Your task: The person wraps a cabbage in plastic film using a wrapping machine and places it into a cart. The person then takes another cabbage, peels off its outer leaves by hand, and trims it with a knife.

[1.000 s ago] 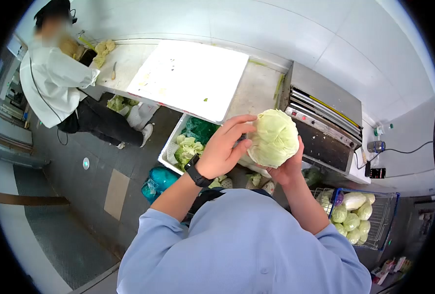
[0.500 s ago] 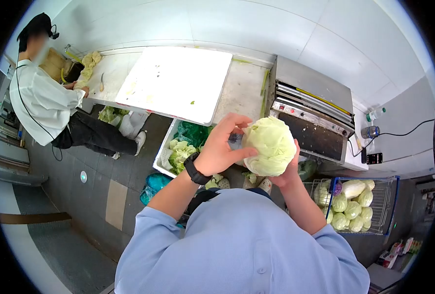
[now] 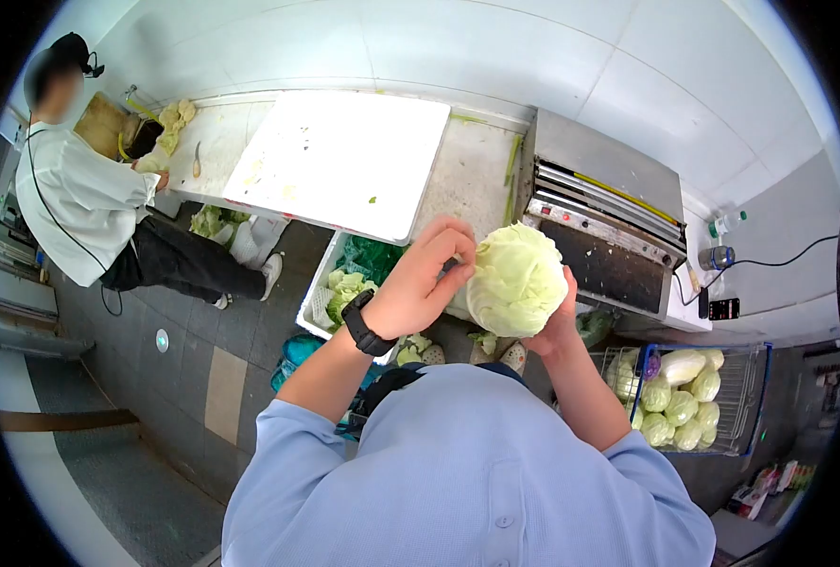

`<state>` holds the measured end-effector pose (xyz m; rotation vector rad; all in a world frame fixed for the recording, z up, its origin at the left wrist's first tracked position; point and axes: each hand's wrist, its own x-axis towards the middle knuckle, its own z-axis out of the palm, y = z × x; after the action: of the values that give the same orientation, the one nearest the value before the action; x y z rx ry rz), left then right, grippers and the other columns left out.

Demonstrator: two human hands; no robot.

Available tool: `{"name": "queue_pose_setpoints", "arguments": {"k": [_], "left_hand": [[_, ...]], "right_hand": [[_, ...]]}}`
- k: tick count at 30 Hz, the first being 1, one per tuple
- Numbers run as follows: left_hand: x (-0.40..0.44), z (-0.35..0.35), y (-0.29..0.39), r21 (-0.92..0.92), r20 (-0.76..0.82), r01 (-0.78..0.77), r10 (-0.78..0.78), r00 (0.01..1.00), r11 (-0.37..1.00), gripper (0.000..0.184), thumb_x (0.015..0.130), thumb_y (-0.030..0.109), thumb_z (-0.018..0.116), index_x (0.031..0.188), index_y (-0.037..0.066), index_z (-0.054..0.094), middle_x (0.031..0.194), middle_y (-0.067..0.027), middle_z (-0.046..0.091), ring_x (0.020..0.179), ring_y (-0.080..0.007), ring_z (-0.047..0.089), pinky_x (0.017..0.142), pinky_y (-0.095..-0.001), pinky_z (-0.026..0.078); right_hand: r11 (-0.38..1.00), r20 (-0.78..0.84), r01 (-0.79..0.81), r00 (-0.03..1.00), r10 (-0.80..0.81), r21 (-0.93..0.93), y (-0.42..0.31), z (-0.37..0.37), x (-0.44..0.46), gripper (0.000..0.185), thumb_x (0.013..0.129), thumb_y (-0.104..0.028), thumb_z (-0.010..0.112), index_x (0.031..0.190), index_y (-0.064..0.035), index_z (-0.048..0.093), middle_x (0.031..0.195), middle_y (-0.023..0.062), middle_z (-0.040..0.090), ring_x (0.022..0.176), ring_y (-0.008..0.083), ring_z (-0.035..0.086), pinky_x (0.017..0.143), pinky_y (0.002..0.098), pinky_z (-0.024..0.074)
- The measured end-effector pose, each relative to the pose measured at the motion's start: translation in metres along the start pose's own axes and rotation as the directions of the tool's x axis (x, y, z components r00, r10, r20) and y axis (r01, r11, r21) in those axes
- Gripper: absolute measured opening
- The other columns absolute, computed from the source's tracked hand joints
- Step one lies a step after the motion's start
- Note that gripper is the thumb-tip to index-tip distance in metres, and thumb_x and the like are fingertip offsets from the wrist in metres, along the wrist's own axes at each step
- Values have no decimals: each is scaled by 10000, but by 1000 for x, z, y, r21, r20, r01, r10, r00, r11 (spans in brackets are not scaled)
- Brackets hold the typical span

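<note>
My right hand [image 3: 556,326] is wrapped round the right side and underside of a pale green cabbage [image 3: 517,281], held up in front of my body. Its fingers are partly hidden behind the cabbage. At the cabbage's left edge is my left hand [image 3: 424,282], a black watch on its wrist. The left fingers are curled in, with thumb and fingertips pinched close together against or just beside the outer leaves. Whether a bit of leaf is between them is too small to make out.
A white cutting board [image 3: 339,161] lies on the counter, with a wrapping machine [image 3: 609,203] to its right. Below are a white crate [image 3: 320,288] of leaves and a cart [image 3: 755,397] holding wrapped cabbages. A co-worker [image 3: 84,198] stands at left.
My left thumb has come off the face of the cabbage, and the left fingers have curled in at its edge. The cabbage has shifted slightly left. The co-worker's head has moved.
</note>
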<state>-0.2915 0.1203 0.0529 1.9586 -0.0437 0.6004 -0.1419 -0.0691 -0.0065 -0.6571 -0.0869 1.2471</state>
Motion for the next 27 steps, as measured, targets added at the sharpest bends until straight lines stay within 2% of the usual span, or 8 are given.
{"name": "queue_pose_setpoints", "arguments": {"k": [3,9,14,16,19,23,25,27], "left_hand": [[-4,5,5,-62,-30,-6,4,1000,998,244,852,-29,698,1055,47,585,1054,-91,577,995,-227,572,877,-323,462],[-11,-9,14,79,-47,-97,101,994,992,158,825,-27,724,937,51,643,922,-81,617,823,-250,613,732,-335,503],[-50,-14,32,129,-4,-102,103,995,986,114,831,-14,724,918,48,686,919,-99,628,825,-253,628,705,-340,508],[-77,-23,15,182,-103,43,-25,994,982,154,830,-7,732,969,41,688,952,-114,639,862,-276,640,744,-351,519],[-97,-37,-9,351,-189,270,-215,958,896,225,827,5,747,1041,30,681,1023,-134,654,949,-311,652,824,-372,528],[-80,-30,-1,323,-286,282,-190,939,903,333,814,37,777,1125,22,657,1122,-155,655,1071,-343,641,923,-396,516],[-55,-12,20,257,-301,146,-65,951,955,403,798,76,804,1171,36,656,1193,-161,623,1095,-343,620,947,-400,508],[-38,9,34,413,-284,48,78,956,909,456,779,86,815,1202,49,648,1239,-145,600,1134,-346,591,947,-404,509]], "right_hand": [[999,-20,-33,999,33,-7,2,-4,4,837,958,-742,265,1553,-167,383,1520,116,492,1337,342,540,1066,533,488],[987,123,-82,990,65,136,3,15,5,768,990,-670,214,1538,-165,402,1487,102,531,1342,332,538,1068,521,487],[971,210,-95,976,49,217,-1,19,14,856,943,-754,243,1544,-157,369,1462,155,525,1259,429,580,896,541,601],[945,197,-94,980,32,313,-6,18,22,904,914,-795,346,1541,-145,350,1457,211,492,1177,555,583,854,560,628],[972,56,-8,998,-5,233,-10,24,18,905,918,-788,347,1544,-135,342,1475,192,485,1196,557,570,867,556,624],[997,21,56,998,-57,53,1,21,19,842,951,-747,357,1546,-151,350,1500,135,482,1266,455,563,919,533,596],[993,-63,112,991,-115,-47,15,29,18,798,970,-717,372,1545,-165,359,1503,101,491,1303,371,560,947,508,577],[984,8,139,990,-139,-110,23,22,20,761,984,-673,422,1532,-149,366,1488,88,506,1310,303,561,1001,461,540]]}}
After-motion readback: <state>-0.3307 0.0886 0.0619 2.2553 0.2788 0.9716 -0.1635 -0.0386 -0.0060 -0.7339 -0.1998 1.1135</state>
